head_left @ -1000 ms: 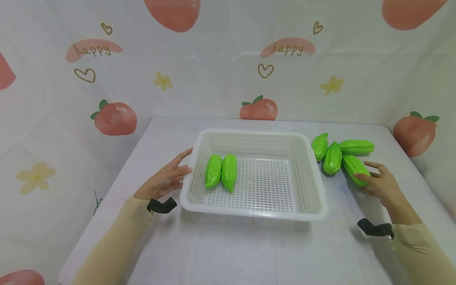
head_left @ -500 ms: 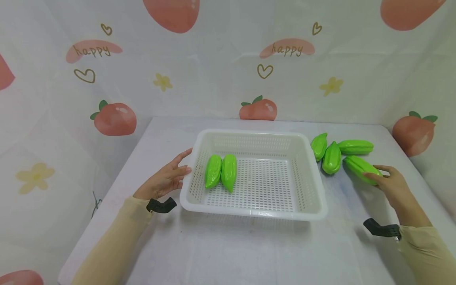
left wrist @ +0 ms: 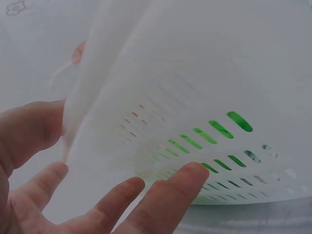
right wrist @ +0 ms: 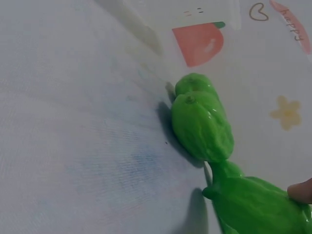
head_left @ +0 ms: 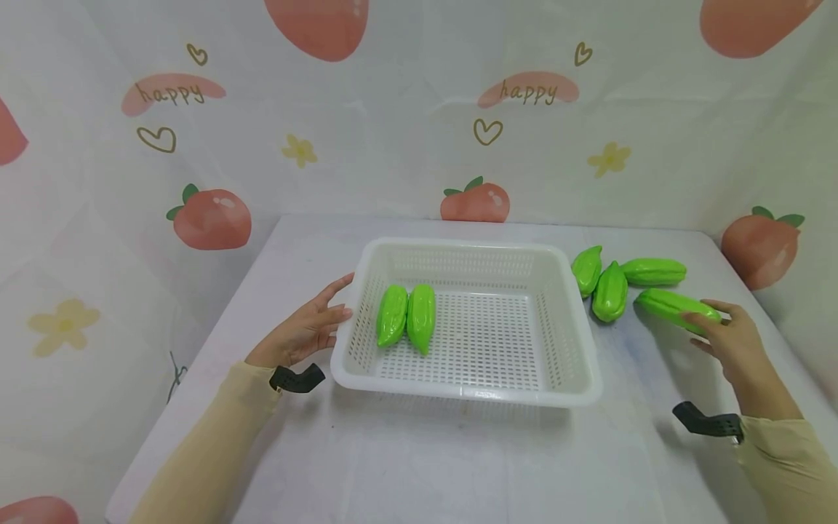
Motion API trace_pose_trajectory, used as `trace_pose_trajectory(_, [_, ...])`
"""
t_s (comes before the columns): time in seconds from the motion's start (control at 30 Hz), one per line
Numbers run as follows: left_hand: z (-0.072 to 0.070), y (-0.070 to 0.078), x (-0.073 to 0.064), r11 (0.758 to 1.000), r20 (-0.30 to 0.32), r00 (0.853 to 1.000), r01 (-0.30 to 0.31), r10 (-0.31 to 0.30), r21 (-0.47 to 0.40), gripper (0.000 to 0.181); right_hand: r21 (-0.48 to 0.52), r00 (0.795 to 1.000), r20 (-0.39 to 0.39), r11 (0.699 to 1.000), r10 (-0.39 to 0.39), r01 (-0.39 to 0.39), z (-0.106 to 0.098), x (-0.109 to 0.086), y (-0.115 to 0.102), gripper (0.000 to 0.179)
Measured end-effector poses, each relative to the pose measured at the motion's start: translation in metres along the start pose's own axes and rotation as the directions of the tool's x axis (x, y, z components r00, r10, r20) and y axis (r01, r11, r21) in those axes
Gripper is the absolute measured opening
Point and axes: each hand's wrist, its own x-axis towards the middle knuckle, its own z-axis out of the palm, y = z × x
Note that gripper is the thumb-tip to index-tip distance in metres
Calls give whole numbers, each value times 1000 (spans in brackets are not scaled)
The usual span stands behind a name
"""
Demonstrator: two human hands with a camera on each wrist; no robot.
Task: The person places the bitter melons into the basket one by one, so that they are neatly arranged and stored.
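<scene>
My left hand (head_left: 297,331) rests its loosely spread fingers against the left rim and outer wall of a white slotted plastic basket (head_left: 468,393). In the left wrist view, its fingertips (left wrist: 192,170) touch that wall from outside. Two glossy green ribbed gourds (head_left: 421,316) lie side by side in the basket's left part. At the right, my right hand (head_left: 736,342) grips the near end of another green gourd (head_left: 674,304), thumb on the near side. The right wrist view shows this gourd (right wrist: 258,204) with one fingertip (right wrist: 301,191) on it.
Three more green gourds lie grouped beyond the basket's right side, one upright-pointing (head_left: 610,292), one by the rim (head_left: 587,271), one sideways (head_left: 655,271). A white cloth-covered table (head_left: 419,466) carries everything. A peach-printed curtain (head_left: 393,145) hangs behind.
My right hand has taken hold of the nearest gourd and moved right with it, turning it more level and away from the group. The left hand and basket have stayed put.
</scene>
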Motion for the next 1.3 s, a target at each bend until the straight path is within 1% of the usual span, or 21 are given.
trace_pose_trajectory(0.07, [0, 0, 0, 1000, 2, 1000, -1, 1, -8, 69, -1, 1000, -13, 1000, -25, 25, -2, 0, -2, 53])
trace_pose_trajectory(0.1, [0, 0, 0, 1000, 4, 1000, -2, 2, -11, 69, -3, 999, -28, 1000, -26, 26, -3, 0, -2, 50])
trace_pose_trajectory(0.13, [0, 0, 0, 1000, 7, 1000, -2, 2, -16, 69, -25, 999, -39, 999, -24, 23, -3, 0, -3, 52])
trace_pose_trajectory(0.23, [0, 0, 0, 1000, 10, 1000, -4, 4, -17, 68, -51, 998, -58, 998, -24, 21, -4, 2, -2, 69])
trace_pose_trajectory(0.3, [0, 0, 0, 1000, 11, 1000, -5, 6, -15, 69, -35, 997, -80, 999, -19, 16, -6, 5, 0, 67])
trace_pose_trajectory(0.33, [0, 0, 0, 1000, 11, 1000, -6, 6, -16, 69, -21, 996, -86, 1000, -22, 21, -6, 6, 0, 70])
trace_pose_trajectory(0.4, [0, 0, 0, 1000, 12, 1000, -5, 5, -17, 69, 21, 995, -100, 999, -26, 29, -8, 9, 2, 67])
trace_pose_trajectory(0.43, [0, 0, 0, 1000, 14, 1000, -5, 5, -20, 69, 12, 994, -108, 999, -29, 31, -9, 10, 1, 66])
trace_pose_trajectory(0.5, [0, 0, 1, 1000, 16, 1000, -4, 4, -23, 69, 76, 992, -122, 996, -42, 52, -10, 14, 0, 65])
trace_pose_trajectory(0.57, [0, 0, 1, 1000, 20, 1000, -8, 9, -20, 69, 165, 990, -129, 983, -62, 83, -11, 17, -1, 65])
trace_pose_trajectory(0.63, [0, -1, 1, 1000, 22, 1000, -12, 12, -18, 69, 255, 988, -127, 960, -88, 118, -10, 20, -3, 68])
trace_pose_trajectory(0.67, [-1, -1, 1, 1000, 22, 1000, -14, 14, -15, 69, 309, 987, -125, 942, -97, 132, -9, 20, -5, 70])
trace_pose_trajectory(0.73, [-1, -1, 1, 1000, 23, 1000, -14, 15, -16, 69, 375, 987, -125, 916, -99, 139, -4, 13, -16, 75])
trace_pose_trajectory(0.83, [-1, -1, 1, 1000, 15, 1000, -10, 10, -11, 69, 431, 992, -100, 895, -83, 118, 11, -10, -49, 82])
trace_pose_trajectory(0.87, [-1, -1, 1, 1000, 12, 1000, -8, 8, -9, 69, 462, 992, -94, 880, -79, 114, 18, -21, -62, 79])
trace_pose_trajectory(0.97, [0, -1, 1, 1000, 6, 1000, -4, 4, -7, 69, 557, 992, -79, 821, -100, 127, 36, -48, -98, 64])
trace_pose_trajectory(1.0, [0, 0, 0, 1000, 5, 1000, -4, 4, -6, 69, 591, 990, -80, 794, -116, 141, 40, -55, -107, 58])
trace_pose_trajectory(1.07, [0, 0, 0, 1000, 5, 1000, -2, 2, -10, 69, 674, 982, -78, 717, -169, 177, 47, -63, -119, 48])
trace_pose_trajectory(1.1, [0, 0, 0, 1000, 5, 1000, -2, 2, -11, 69, 711, 977, -70, 676, -202, 191, 49, -65, -123, 46])
trace_pose_trajectory(1.23, [0, 0, 0, 1000, 5, 1000, 0, 0, -19, 69, 813, 959, -5, 558, -283, 168, 54, -70, -134, 44])
trace_pose_trajectory(1.3, [0, 0, 0, 1000, 5, 1000, 3, -3, -22, 69, 824, 954, 34, 548, -299, 142, 57, -72, -141, 43])
